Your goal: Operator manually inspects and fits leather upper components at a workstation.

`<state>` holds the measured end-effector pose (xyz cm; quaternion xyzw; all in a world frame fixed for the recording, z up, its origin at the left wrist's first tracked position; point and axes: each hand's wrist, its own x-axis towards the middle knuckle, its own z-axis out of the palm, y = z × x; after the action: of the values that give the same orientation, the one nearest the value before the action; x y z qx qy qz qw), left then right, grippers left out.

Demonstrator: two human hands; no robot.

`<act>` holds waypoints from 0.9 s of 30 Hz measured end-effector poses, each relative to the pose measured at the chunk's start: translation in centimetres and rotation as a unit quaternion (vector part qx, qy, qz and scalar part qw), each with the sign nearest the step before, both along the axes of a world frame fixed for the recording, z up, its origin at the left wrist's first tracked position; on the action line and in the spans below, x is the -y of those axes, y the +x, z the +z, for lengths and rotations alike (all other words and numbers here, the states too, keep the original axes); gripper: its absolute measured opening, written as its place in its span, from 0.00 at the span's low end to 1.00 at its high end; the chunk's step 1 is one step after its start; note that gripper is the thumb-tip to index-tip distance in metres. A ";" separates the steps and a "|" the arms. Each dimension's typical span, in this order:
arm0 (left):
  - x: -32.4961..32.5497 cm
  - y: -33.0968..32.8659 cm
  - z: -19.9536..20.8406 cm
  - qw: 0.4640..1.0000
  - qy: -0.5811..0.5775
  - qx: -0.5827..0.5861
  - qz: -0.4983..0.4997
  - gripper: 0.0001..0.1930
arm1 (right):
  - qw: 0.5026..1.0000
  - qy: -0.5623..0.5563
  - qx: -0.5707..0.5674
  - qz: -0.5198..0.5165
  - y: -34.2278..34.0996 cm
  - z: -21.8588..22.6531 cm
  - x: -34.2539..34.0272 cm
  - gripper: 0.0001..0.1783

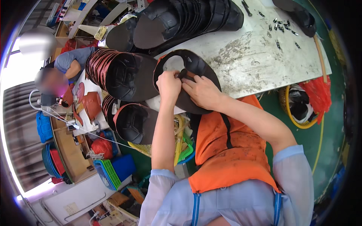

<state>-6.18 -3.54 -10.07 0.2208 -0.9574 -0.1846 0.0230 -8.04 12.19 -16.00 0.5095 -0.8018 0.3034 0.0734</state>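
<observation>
A dark cap (209, 75) with a black and orange inside lies on the near edge of the white table, under both my hands. My left hand (169, 83) is closed at the cap's opening, its thumb and fingers pinching a short dark strip (182, 73). From the right, my right hand (201, 88) reaches over the cap, with its fingers bent and closed on the same strip. The strip's far end and most of the fingertips' grip are hidden. Just left of my hands stands a stack of nested caps (124, 75) with pinkish edges.
Another cap stack (135, 122) sits nearer. A long row of black caps (188, 22) lies at the back. Small black metal-tipped clasps (281, 27) are scattered on the stained table (241, 56). A yellow basket (283, 105) stands at right. Another person (73, 62) works at far left.
</observation>
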 end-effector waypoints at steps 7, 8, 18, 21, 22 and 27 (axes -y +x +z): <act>0.6 -0.4 -0.9 1.000 0.003 0.013 -0.014 0.13 | 0.983 0.093 -0.144 -0.057 1.3 -0.5 1.4 0.17; 0.9 -0.4 -1.0 0.999 -0.011 0.019 -0.025 0.13 | 0.982 0.098 -0.149 -0.055 1.7 -0.5 1.5 0.17; 1.3 -0.6 -1.3 0.999 -0.016 -0.034 -0.032 0.07 | 0.951 0.266 -0.098 -0.123 1.9 1.7 3.6 0.18; -1.3 0.4 -1.4 0.992 -0.077 -0.099 -0.033 0.07 | 0.972 0.203 -0.036 -0.110 1.8 2.0 2.8 0.18; -1.8 0.6 -2.0 0.990 -0.091 -0.106 -0.027 0.07 | 0.986 0.122 0.019 -0.108 1.0 2.1 2.3 0.18; -2.4 2.5 -5.4 0.964 -0.111 -0.240 -0.023 0.05 | 0.998 0.027 -0.056 -0.024 -1.9 4.3 -1.8 0.24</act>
<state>-3.65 -1.09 -15.45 0.1444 -0.9430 -0.1257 0.2722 -9.98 13.99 -11.68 0.5080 -0.8165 0.2504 0.1117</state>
